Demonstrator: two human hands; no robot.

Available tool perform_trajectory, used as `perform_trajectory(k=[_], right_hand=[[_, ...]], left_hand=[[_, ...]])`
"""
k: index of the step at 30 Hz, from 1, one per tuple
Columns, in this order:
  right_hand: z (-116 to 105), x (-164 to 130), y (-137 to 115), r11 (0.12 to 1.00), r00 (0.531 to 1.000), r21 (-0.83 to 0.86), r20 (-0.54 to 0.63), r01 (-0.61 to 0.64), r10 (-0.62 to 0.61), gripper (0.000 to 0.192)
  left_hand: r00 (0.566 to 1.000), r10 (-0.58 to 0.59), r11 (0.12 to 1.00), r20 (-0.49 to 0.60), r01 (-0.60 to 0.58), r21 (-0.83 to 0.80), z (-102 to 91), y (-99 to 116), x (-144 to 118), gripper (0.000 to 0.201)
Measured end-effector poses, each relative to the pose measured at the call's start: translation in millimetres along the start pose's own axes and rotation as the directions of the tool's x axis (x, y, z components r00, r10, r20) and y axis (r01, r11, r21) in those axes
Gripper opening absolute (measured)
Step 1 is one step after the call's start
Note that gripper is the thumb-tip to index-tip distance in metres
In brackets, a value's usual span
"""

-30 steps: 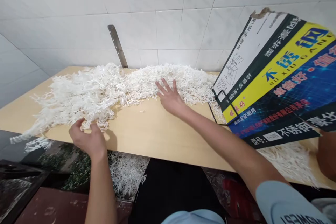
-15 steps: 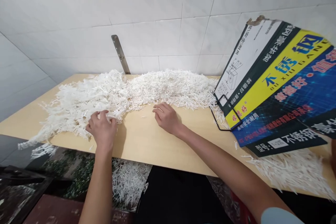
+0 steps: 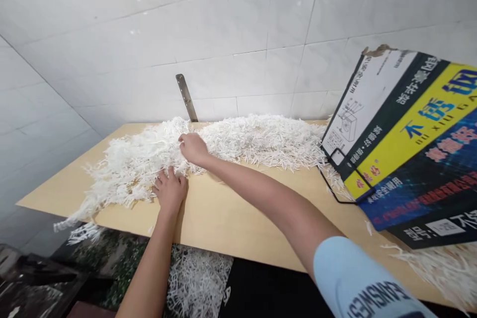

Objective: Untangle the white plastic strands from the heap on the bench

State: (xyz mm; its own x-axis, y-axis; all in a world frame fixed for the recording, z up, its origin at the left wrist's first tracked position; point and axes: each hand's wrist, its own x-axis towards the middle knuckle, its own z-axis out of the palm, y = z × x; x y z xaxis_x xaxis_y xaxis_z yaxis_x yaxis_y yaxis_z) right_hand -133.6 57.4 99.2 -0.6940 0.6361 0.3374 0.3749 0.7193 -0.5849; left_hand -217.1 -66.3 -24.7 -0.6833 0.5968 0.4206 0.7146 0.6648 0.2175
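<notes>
A long heap of white shredded strips [image 3: 238, 141] lies along the back of a light wooden table [image 3: 231, 208]. My left hand [image 3: 170, 191] rests flat on the table at the front edge of the heap's left part, fingers spread into the strips. My right hand [image 3: 193, 148] reaches across above it and presses into the middle of the heap, fingers curled down among the strips; whether it grips any is unclear.
A large printed cardboard box [image 3: 406, 139] tilts over the table's right end, with more strips [image 3: 443, 268] under it. A metal bracket [image 3: 187, 98] leans on the tiled wall. More shredded strips [image 3: 199, 283] lie below the table's front edge.
My right hand moved left and back from the bare table into the heap. My left hand shifted slightly right and flattened. The view has tilted upward.
</notes>
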Motion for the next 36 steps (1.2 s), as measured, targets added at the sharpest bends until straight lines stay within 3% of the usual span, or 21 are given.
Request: perform_trajectory(k=[4,7,10,14,18,21,23,24,25,27,30,32,34,36], right_hand=[[-54.8,-31.7,11.1,0.985,0.953,-0.116,-0.261,0.124,-0.151,0.026],[-90.5,-85.6,29.3,0.960,0.904,-0.241,-0.363,0.144,-0.226,0.023],[-110.7,-164.0,56.9,0.901,0.876,-0.402,-0.364,0.159,-0.317,0.023],[-117.6,-266.0,91.7,0.852,0.910,-0.516,-0.302,0.095,-0.284,0.019],[-118.2,-324.5,110.9,0.827,0.943,-0.562,-0.272,0.008,-0.194,0.015],[-119.1,-342.8,120.3,0.835,0.953,-0.550,-0.258,-0.010,-0.158,0.014],[-118.7,-348.6,126.4,0.847,0.957,-0.531,-0.255,-0.021,-0.136,0.014],[-118.0,-350.5,129.2,0.851,0.959,-0.524,-0.252,-0.024,-0.128,0.014],[-117.2,-352.2,131.6,0.854,0.961,-0.521,-0.247,-0.022,-0.125,0.015],[-115.9,-355.4,134.2,0.855,0.968,-0.518,-0.203,0.020,-0.146,0.015],[-118.8,-358.6,131.7,0.875,0.970,-0.451,-0.075,0.174,-0.231,0.014],[-124.9,-355.7,127.1,0.919,0.965,-0.314,-0.029,0.237,-0.259,0.015],[-132.4,-343.7,123.5,0.971,0.978,-0.165,-0.081,0.175,-0.190,0.023],[-137.5,-321.3,124.7,0.995,0.983,-0.099,-0.178,0.029,-0.047,0.031]], left_hand=[[0.998,-0.063,0.998,0.017,0.063,-0.026,-0.9,1.9,19.0,0.058],[0.998,-0.053,0.996,0.041,0.055,-0.065,-6.3,1.1,23.5,0.061],[0.999,-0.048,0.993,0.005,0.048,-0.110,-15.5,-0.2,13.7,0.061],[0.999,0.036,0.993,-0.011,-0.037,-0.113,-35.3,-1.6,-18.6,0.063],[0.982,0.074,0.986,-0.172,-0.098,-0.136,-57.4,-1.0,-58.9,0.053],[0.965,0.055,0.969,-0.258,-0.114,-0.217,-67.8,14.1,-88.8,0.042],[0.970,0.128,0.920,-0.206,-0.194,-0.341,-69.9,37.0,-108.2,0.038],[0.971,0.213,0.877,-0.106,-0.238,-0.418,-69.4,51.9,-117.3,0.037],[0.944,0.329,0.831,0.038,-0.270,-0.486,-68.0,68.4,-125.4,0.037],[0.855,0.456,0.821,0.248,-0.296,-0.489,-63.0,102.3,-136.8,0.041],[0.852,0.443,0.858,0.279,-0.311,-0.409,-52.0,143.4,-139.9,0.052],[0.846,0.452,0.859,0.284,-0.326,-0.396,-43.9,160.2,-136.0,0.052],[0.820,0.496,0.821,0.287,-0.334,-0.463,-36.2,169.5,-132.7,0.047],[0.808,0.530,0.755,0.258,-0.311,-0.577,-29.8,173.6,-132.3,0.043]])
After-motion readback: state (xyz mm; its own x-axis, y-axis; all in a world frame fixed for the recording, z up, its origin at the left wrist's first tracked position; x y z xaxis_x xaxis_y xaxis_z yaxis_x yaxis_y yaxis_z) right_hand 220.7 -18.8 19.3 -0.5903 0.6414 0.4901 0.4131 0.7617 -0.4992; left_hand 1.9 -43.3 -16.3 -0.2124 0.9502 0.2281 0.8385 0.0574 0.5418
